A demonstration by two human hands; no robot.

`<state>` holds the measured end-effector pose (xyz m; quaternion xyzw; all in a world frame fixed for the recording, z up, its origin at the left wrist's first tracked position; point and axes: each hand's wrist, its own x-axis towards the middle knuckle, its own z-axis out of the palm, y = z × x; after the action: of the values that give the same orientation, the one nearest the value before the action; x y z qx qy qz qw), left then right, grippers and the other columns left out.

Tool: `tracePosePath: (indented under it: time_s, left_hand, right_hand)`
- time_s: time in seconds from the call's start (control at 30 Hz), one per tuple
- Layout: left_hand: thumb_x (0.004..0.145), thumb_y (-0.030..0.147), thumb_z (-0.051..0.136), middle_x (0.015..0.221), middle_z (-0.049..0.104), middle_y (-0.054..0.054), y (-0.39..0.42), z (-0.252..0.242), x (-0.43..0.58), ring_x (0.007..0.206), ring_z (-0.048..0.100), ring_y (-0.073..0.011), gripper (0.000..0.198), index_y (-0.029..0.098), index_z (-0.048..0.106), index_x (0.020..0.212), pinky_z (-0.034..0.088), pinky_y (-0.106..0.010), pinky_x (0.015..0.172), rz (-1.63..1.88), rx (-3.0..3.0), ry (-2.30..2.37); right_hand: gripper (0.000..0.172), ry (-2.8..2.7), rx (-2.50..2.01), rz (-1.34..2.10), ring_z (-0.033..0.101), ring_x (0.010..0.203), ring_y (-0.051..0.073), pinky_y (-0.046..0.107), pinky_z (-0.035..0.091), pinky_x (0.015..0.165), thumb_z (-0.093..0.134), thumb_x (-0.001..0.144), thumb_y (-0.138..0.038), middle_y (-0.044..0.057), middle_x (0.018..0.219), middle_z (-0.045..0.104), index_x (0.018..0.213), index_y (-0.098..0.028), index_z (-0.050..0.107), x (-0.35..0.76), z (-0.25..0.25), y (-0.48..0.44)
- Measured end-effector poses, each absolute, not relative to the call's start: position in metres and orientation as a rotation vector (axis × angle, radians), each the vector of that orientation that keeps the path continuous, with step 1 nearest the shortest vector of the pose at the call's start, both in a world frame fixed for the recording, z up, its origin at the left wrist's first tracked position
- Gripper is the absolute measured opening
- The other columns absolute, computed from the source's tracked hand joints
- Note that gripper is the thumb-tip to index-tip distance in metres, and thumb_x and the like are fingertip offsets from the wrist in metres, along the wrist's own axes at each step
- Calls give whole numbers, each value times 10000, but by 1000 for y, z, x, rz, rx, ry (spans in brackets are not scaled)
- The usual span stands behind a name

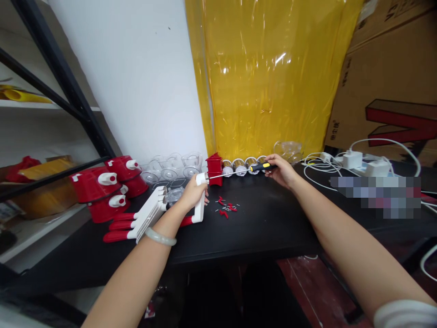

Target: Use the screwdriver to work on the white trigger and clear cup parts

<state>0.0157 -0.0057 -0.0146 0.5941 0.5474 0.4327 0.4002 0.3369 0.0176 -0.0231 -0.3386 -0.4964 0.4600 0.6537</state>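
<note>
My left hand [194,193] grips a white plastic part with a red handle [200,207], held up above the black table. In my right hand [280,171] is a screwdriver [261,167] with a black and yellow handle. Its long shaft runs level to the left, the tip at the upper end of the white part; whether it sits on a screw is too small to tell. On the table below lie small red plastic pieces [223,213] and several loose screws [226,208]. More white parts with red handles [150,214] are stacked left of my left wrist.
Red housings with white knobs [99,184] are piled at the left. Clear plastic cups [170,167], a red hopper-like part [214,168] and metallic drums [239,166] line the back. White cables and chargers [351,160] lie right, before a cardboard box [385,82].
</note>
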Motion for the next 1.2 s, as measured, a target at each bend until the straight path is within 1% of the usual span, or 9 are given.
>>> tracePosePath:
  time_s: [0.2,0.27,0.47,0.57,0.7,0.8,0.93,1.03,1.2]
  left_hand:
    - [713,134,560,549,557,73,-7,-14,16,393,580,-184,493,223,472,1191,491,-263,397,1100,1504,1387]
    - [715,142,570,554,558,73,-7,-14,16,395,583,-187,511,227,470,1209,497,-269,408,1097,1496,1393]
    - [726,132,564,556,564,67,-8,-14,16,402,586,-189,522,215,472,1233,498,-271,411,1091,1507,1387]
    - [731,119,553,546,559,69,-7,-15,17,389,579,-190,527,204,462,1243,489,-268,392,1084,1510,1376]
    - [730,109,544,546,560,67,-7,-15,17,388,580,-189,512,201,464,1227,488,-266,386,1087,1513,1371]
    - [734,109,546,546,562,67,-8,-14,18,388,581,-189,516,204,461,1234,487,-264,386,1086,1508,1379]
    - [744,130,576,550,559,72,-8,-15,17,390,583,-176,508,212,470,1234,487,-251,401,1086,1511,1376]
    - [753,142,586,550,560,73,-7,-15,17,388,583,-177,511,214,465,1244,486,-250,399,1086,1511,1369]
    - [742,149,582,554,565,70,-6,-16,17,395,590,-186,531,215,466,1256,495,-262,408,1089,1522,1372]
  right_hand:
    - [533,-1202,-943,934,435,387,147,332,475,497,611,783,-771,-54,414,388,726,-249,525,339,-26,22]
    - [476,-1225,-926,895,391,384,134,337,488,520,681,771,-708,-72,406,353,730,-255,542,338,-27,23]
    - [308,-1092,-795,1013,502,544,123,287,499,540,780,664,-409,-35,713,592,819,-255,562,336,-24,17]
    - [348,-1085,-818,1027,504,522,137,302,498,528,711,742,-555,-25,656,563,793,-249,554,337,-24,18]
    - [504,-1148,-973,906,360,390,130,334,476,495,607,801,-737,-50,436,385,719,-246,531,338,-27,24]
    - [423,-1152,-929,880,350,402,112,301,458,489,738,750,-619,-68,456,394,746,-247,535,336,-28,25]
    - [299,-1046,-818,1017,485,494,114,274,481,505,769,704,-395,-51,649,554,820,-253,533,334,-24,19]
    - [291,-1025,-778,1085,551,528,133,310,530,544,735,744,-445,-31,687,594,814,-246,535,335,-23,18]
    - [470,-1117,-910,1060,366,363,117,364,556,551,668,804,-695,-89,404,316,744,-251,528,338,-28,24]
